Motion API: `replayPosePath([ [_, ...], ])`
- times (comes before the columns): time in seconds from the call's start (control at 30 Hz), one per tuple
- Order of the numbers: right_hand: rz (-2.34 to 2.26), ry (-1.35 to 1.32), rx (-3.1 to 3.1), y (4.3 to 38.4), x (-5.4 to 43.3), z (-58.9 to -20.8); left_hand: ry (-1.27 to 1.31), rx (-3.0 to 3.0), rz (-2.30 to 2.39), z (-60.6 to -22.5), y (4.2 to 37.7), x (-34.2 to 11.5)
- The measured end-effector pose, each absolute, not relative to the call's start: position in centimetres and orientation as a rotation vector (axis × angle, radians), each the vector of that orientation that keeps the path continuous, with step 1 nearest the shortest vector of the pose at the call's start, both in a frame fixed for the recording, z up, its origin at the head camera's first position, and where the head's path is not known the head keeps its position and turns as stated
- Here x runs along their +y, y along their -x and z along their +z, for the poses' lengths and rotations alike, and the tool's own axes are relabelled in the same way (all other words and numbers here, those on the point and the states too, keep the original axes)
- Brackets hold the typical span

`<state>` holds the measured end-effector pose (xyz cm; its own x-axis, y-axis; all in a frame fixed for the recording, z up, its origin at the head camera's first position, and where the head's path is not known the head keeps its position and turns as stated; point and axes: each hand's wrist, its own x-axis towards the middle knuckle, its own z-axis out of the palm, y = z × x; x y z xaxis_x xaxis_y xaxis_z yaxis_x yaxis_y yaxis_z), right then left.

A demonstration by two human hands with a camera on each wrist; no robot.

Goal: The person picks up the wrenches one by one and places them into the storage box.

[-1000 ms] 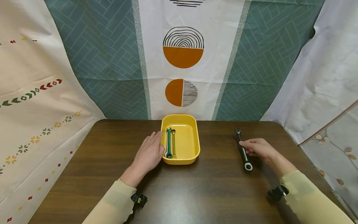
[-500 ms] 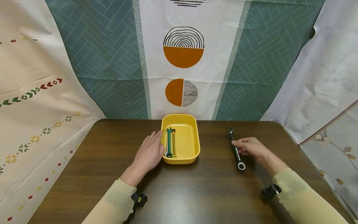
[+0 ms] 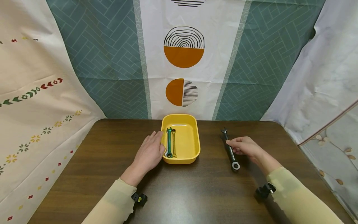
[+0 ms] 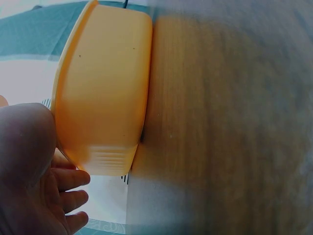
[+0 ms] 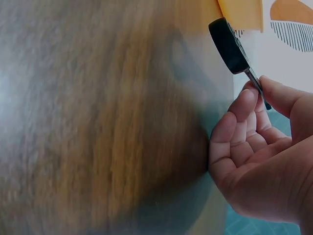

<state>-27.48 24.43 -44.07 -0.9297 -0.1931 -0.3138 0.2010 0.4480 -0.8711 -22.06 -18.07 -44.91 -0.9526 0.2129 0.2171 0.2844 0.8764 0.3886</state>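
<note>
My right hand (image 3: 244,147) pinches a dark combination wrench (image 3: 232,155) by its shank, between thumb and fingers. The wrench's ring end points toward me and its open end points away; in the right wrist view its dark head (image 5: 229,46) tilts up over the table. Against the left side of a yellow tray (image 3: 181,161) rests my left hand (image 3: 150,151), fingers extended beside the rim. Inside the tray, along its left wall, lie a green wrench (image 3: 169,141) and a thinner gold-coloured wrench (image 3: 174,143). A pale edge of something shows beside the green one.
The brown wooden table (image 3: 179,193) carries the tray near its far edge. Behind it hangs a patterned cloth (image 3: 183,71). A cream cloth (image 3: 42,140) drapes at the left and a whitish one (image 3: 324,102) at the right. Both wrists wear small black devices.
My right hand has moved left toward the tray, carrying the dark wrench with it. My left hand, the tray and the wrenches in it have stayed in place.
</note>
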Motion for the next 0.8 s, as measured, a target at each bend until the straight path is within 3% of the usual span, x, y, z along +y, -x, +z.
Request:
replayPosePath([
  [0.8, -1.465, 0.040, 2.335, 27.8, 21.3, -42.9, 0.386, -2.875, -0.633, -44.9, 22.1, -18.0],
])
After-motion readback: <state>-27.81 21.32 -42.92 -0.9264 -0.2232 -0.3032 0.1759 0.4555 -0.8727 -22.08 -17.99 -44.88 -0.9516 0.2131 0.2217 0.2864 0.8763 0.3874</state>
